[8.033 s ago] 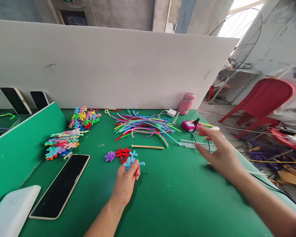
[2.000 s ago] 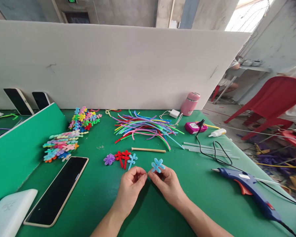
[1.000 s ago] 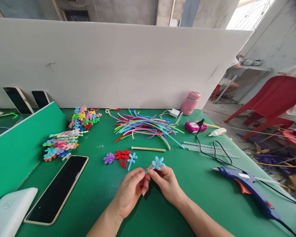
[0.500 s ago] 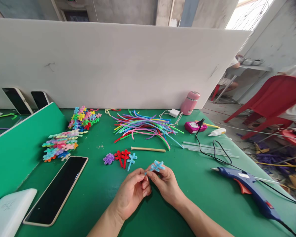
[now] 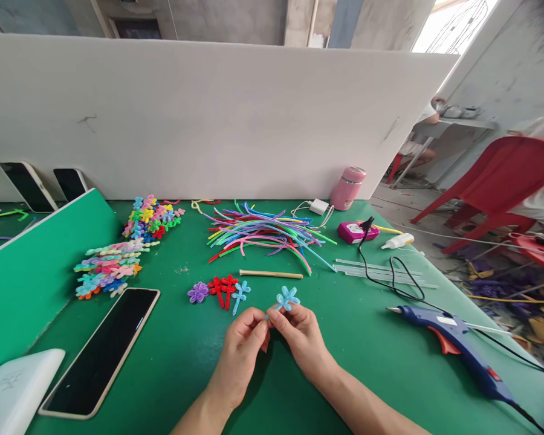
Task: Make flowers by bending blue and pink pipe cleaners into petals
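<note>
1. The light-blue flower (image 5: 287,298), made of fuzzy wire, is up in both hands over the middle of the green table (image 5: 362,344).
2. The right hand (image 5: 301,338) has thumb and fingers clamped on it just below the petals.
3. The left hand (image 5: 241,347) has thumb and forefinger pinched together on a small blue end, seemingly the flower's stem, though the fingers hide most of it.
4. Just beyond the left hand lie a smaller blue flower (image 5: 240,292), two red flowers (image 5: 229,283) and a purple flower (image 5: 198,292) (the roundest of the row).
5. Behind them is a thin wooden stick (image 5: 271,274), then a loose pile of coloured pipe cleaners (image 5: 263,229).
6. At the right lie clear glue sticks (image 5: 353,271) and a dark blue glue gun (image 5: 457,338), nozzle pointing left.
7. At the left, a large phone (image 5: 102,353) lies near heaped flowers (image 5: 113,266).
</note>
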The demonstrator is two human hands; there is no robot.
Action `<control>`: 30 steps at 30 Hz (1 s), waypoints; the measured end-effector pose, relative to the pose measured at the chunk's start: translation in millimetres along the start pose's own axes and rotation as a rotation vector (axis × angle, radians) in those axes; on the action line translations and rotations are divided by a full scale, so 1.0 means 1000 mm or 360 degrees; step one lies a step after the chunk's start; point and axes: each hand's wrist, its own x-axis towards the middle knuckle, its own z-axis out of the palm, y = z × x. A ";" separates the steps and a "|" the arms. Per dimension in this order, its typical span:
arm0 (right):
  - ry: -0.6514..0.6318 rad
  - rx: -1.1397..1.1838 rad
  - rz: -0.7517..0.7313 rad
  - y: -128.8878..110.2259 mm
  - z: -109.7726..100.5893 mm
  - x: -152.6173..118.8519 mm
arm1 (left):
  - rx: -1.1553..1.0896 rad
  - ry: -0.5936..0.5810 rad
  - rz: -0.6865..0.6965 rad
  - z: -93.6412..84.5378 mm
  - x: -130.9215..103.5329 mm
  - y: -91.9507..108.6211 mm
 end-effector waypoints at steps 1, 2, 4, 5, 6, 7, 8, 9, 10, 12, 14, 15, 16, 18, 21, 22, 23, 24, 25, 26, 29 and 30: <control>0.0017 0.0047 0.0056 0.000 0.000 0.000 | 0.0188 0.0026 0.0071 0.000 0.000 0.001; 0.0031 0.0087 0.0108 0.000 0.000 0.000 | 0.0361 0.0047 0.0148 0.000 0.000 0.001; 0.0044 0.0130 0.0184 0.000 -0.002 0.001 | 0.0626 0.0088 0.0284 -0.001 0.001 0.004; 0.0042 0.0139 0.0206 0.000 -0.002 0.002 | 0.0705 0.0110 0.0322 -0.002 0.001 0.005; 0.0038 0.0141 0.0220 -0.001 -0.003 0.002 | 0.0743 0.0134 0.0329 -0.003 0.001 0.006; 0.0040 0.0136 0.0225 -0.001 -0.004 0.003 | 0.0738 0.0153 0.0301 -0.004 0.002 0.006; 0.0044 0.0125 0.0223 -0.001 -0.005 0.003 | 0.0688 0.0161 0.0250 -0.004 0.002 0.007; 0.0045 0.0111 0.0212 -0.002 -0.005 0.004 | 0.0597 0.0157 0.0194 -0.005 0.002 0.007; 0.0041 0.0096 0.0193 -0.002 -0.006 0.004 | 0.0485 0.0136 0.0138 -0.006 0.002 0.006; 0.0004 0.0070 0.0131 0.000 -0.006 0.004 | 0.0271 0.0067 0.0049 -0.006 0.003 0.006; -0.0069 0.0055 0.0066 0.002 -0.006 0.003 | 0.0139 0.0010 -0.0009 -0.006 0.003 0.005; -0.0107 0.0050 0.0044 0.003 -0.006 0.003 | 0.0106 -0.0004 -0.0033 -0.006 0.003 0.005; -0.0140 0.0043 0.0034 0.004 -0.006 0.003 | 0.0088 -0.0006 -0.0051 -0.005 0.003 0.004; -0.0169 0.0027 0.0032 0.006 -0.006 0.003 | 0.0065 0.0014 -0.0068 -0.005 0.004 0.004; -0.0142 -0.0006 0.0033 0.006 -0.007 0.004 | 0.0052 0.0045 -0.0066 -0.004 0.004 0.005; -0.0132 -0.0020 0.0029 0.006 -0.007 0.004 | 0.0051 0.0047 -0.0063 -0.004 0.003 0.006; -0.0126 -0.0034 0.0022 0.005 -0.007 0.004 | 0.0053 0.0046 -0.0059 -0.004 0.003 0.006; -0.0122 -0.0048 0.0013 0.005 -0.007 0.004 | 0.0062 0.0041 -0.0055 -0.003 0.003 0.006; -0.0117 -0.0065 0.0002 0.004 -0.007 0.004 | 0.0079 0.0038 -0.0051 -0.003 0.003 0.007; -0.0108 -0.0083 -0.0012 0.004 -0.008 0.003 | 0.0102 0.0035 -0.0045 -0.003 0.002 0.007; -0.0084 -0.0164 -0.0060 0.003 -0.007 0.002 | 0.0203 0.0035 -0.0016 -0.002 0.001 0.007; -0.0081 -0.0190 -0.0074 0.003 -0.007 0.001 | 0.0244 0.0032 0.0001 -0.002 0.001 0.006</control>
